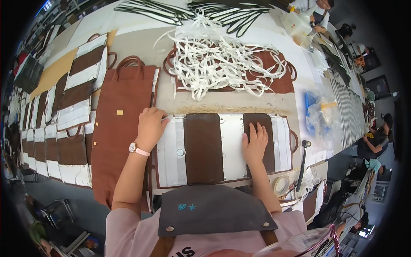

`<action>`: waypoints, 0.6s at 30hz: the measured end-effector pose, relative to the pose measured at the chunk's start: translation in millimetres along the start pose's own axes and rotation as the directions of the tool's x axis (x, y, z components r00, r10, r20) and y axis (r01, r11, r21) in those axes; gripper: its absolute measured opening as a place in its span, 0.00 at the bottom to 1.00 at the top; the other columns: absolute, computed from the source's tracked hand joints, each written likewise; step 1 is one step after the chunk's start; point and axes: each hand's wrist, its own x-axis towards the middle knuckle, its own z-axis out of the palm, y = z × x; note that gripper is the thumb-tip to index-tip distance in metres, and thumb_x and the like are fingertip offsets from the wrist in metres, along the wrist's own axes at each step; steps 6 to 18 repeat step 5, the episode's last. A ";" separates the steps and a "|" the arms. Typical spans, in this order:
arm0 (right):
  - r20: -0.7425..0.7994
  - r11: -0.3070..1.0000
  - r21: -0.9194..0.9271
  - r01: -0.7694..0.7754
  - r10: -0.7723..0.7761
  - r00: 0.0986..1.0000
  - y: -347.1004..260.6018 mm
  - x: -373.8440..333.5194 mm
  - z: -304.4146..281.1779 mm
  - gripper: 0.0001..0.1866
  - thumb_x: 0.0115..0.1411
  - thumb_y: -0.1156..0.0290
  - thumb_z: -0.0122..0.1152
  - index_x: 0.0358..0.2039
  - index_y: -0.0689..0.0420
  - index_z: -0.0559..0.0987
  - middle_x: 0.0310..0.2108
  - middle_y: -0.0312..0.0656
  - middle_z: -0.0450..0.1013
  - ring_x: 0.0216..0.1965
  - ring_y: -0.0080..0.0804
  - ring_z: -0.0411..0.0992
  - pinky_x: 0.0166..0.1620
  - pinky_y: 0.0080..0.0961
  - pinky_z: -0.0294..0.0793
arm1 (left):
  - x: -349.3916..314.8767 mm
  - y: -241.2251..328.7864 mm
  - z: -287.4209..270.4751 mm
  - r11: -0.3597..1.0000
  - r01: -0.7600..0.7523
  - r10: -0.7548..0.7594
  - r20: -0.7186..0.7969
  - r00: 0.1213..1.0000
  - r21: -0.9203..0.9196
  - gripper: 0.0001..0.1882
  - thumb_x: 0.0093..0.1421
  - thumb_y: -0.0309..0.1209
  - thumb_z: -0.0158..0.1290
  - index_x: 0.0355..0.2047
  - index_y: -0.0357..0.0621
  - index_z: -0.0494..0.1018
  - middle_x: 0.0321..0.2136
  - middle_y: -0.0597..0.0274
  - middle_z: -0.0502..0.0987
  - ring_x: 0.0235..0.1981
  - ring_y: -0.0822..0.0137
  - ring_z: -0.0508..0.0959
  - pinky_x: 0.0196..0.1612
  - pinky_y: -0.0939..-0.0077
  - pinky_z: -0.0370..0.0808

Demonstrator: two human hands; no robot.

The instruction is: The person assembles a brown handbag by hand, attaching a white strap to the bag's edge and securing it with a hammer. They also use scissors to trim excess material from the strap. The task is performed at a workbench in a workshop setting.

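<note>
A flat bag panel (231, 147) lies in front of me, white with two brown bands and brown edging. A brown handle loop (294, 141) sticks out at its right end. My left hand (151, 127) is at the panel's far left corner, fingers bent and closed in a pinch; what lies between the fingertips is hidden. My right hand (255, 144) rests open on the right brown band, palm down with fingers apart. A pale round disc (180, 152) sits on the panel's left white part.
Left of the panel lies a reddish-brown bag (122, 98). Beyond are a tangled heap of white strips (222, 64) and dark strips (150, 11). A black-headed hammer (303, 162), a tape roll (281, 185) and clear plastic bags (323, 113) are at right. Several people work around the table.
</note>
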 end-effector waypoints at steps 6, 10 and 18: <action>-0.023 1.000 -0.029 -0.012 0.011 1.000 -1.5 7.9 -3.0 0.26 0.63 0.62 0.57 0.60 0.58 0.71 0.63 0.54 0.63 0.66 0.57 0.56 0.68 0.51 0.52 | 3.9 -14.4 18.2 0.999 -0.042 0.044 -0.085 0.995 0.017 0.06 0.54 0.29 0.63 0.31 0.45 0.78 0.31 0.62 0.77 0.37 0.55 0.74 0.42 0.60 0.69; -0.023 1.000 -0.029 -0.012 0.011 1.000 -1.5 7.9 -3.0 0.26 0.63 0.62 0.57 0.60 0.58 0.71 0.63 0.54 0.63 0.66 0.57 0.56 0.68 0.51 0.52 | 3.9 -14.4 18.2 0.999 -0.042 0.044 -0.085 0.995 0.017 0.06 0.54 0.29 0.63 0.31 0.45 0.78 0.31 0.62 0.77 0.37 0.55 0.74 0.42 0.60 0.69; -0.023 1.000 -0.029 -0.012 0.011 1.000 -1.5 7.9 -3.0 0.26 0.63 0.62 0.57 0.60 0.58 0.71 0.63 0.54 0.63 0.66 0.57 0.56 0.68 0.51 0.52 | 3.9 -14.4 18.2 0.999 -0.042 0.044 -0.085 0.995 0.017 0.06 0.54 0.29 0.63 0.31 0.45 0.78 0.31 0.62 0.77 0.37 0.55 0.74 0.42 0.60 0.69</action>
